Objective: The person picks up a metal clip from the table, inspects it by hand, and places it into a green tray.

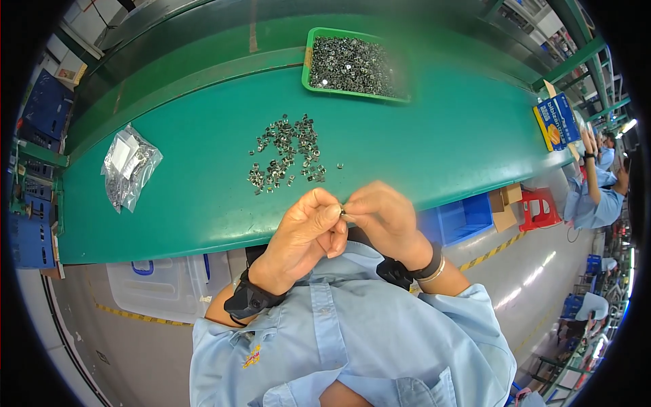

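My left hand [303,236] and my right hand [385,218] meet just in front of my chest, near the table's front edge. Between their fingertips is a small dark metal part [343,211], mostly covered by the fingers. Both hands are closed in a pinch on it. Beyond them, a loose pile of similar small shiny metal parts [288,150] is spread on the green table [203,183]. One single part [340,165] lies apart, to the right of the pile.
A green tray [306,68] full of small metal parts stands at the back. On the left lies a clear plastic bag [130,168] of parts. A blue and yellow box [557,122] sits at the right end. Blue bins [464,218] and a red stool [539,209] are below the table.
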